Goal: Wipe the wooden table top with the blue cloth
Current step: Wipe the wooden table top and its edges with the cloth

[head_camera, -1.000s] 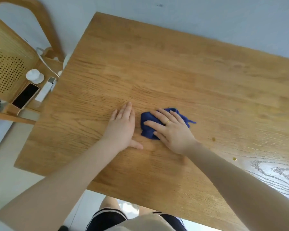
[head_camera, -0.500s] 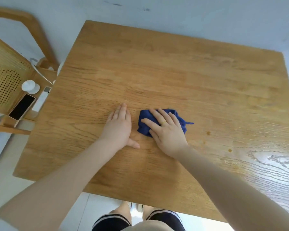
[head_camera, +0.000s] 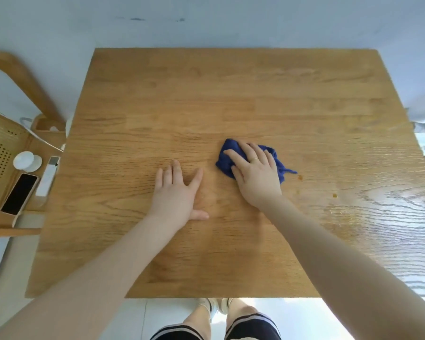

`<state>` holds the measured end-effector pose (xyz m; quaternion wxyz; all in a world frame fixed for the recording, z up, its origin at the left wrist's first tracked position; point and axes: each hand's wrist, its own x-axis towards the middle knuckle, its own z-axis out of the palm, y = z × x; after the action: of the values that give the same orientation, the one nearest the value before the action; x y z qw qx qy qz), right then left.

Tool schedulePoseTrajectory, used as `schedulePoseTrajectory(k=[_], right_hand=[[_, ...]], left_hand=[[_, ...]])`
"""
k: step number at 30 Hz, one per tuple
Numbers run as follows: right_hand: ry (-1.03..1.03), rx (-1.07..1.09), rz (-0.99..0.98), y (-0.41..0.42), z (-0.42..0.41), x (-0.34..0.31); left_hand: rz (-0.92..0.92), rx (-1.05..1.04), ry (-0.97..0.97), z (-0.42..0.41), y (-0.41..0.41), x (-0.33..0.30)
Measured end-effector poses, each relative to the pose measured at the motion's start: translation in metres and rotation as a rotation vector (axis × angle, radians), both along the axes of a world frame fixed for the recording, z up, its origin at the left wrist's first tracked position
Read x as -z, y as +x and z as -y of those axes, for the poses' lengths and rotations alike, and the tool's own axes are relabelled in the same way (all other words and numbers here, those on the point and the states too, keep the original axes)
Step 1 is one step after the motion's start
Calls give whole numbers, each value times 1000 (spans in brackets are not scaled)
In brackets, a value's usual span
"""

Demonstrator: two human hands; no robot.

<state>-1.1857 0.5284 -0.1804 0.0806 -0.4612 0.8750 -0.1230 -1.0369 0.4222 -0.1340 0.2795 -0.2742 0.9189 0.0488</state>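
Right hand (head_camera: 254, 174) flat, pressing blue cloth (head_camera: 225, 159), mostly covering it; left hand (head_camera: 178, 192) spread empty on table top (head_camera: 231, 94).

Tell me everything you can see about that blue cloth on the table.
The blue cloth is a small, dark blue, soft-looking rag, bunched into a crumpled wad with a thin tail trailing right. It lies flat near the middle of the wooden table top, pressed under the right hand, whose fingers spread over it. The left hand rests apart.
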Motion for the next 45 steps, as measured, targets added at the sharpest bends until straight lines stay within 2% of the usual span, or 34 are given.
schedulePoseTrajectory(k=[3, 6, 11, 16, 20, 24, 27, 30, 33, 37, 40, 42, 45], right_hand=[[-27, -133, 30, 24, -36, -2], [4, -234, 29, 2, -36, 0], [-6, 147, -2, -64, 9, 3], [33, 264, 42, -46, 8, -1], [37, 139, 16, 14, -36, -4], [73, 5, 16, -1, -52, -3], [22, 275, -55, -39, -28, 1], [16, 447, 32, -65, -6, -1], [-2, 362, 55, -53, -14, -3], [-88, 62, 54, 0, -61, -2], [-83, -145, 96, -11, -81, 3], [-72, -109, 73, -37, -74, 6], [-32, 107, 49, -82, -48, 2]], left_hand=[[-54, 106, -1, -1, -3, -3], [-115, 175, 66, 6, -11, -5], [-68, 151, 145, 15, -21, 0], [-51, 67, 176, 3, -34, -7], [-71, -26, 196, -10, -47, -7], [-3, 24, 99, -20, -53, -1], [-18, 4, 100, -18, -52, 3], [-8, -7, 112, -18, -51, 4], [11, -27, 121, -20, -52, 3], [9, -53, 108, -23, -54, 4], [12, -87, 119, -24, -54, 1], [18, -80, 71, -28, -54, -3], [-19, -24, -64, -39, -53, -9]])
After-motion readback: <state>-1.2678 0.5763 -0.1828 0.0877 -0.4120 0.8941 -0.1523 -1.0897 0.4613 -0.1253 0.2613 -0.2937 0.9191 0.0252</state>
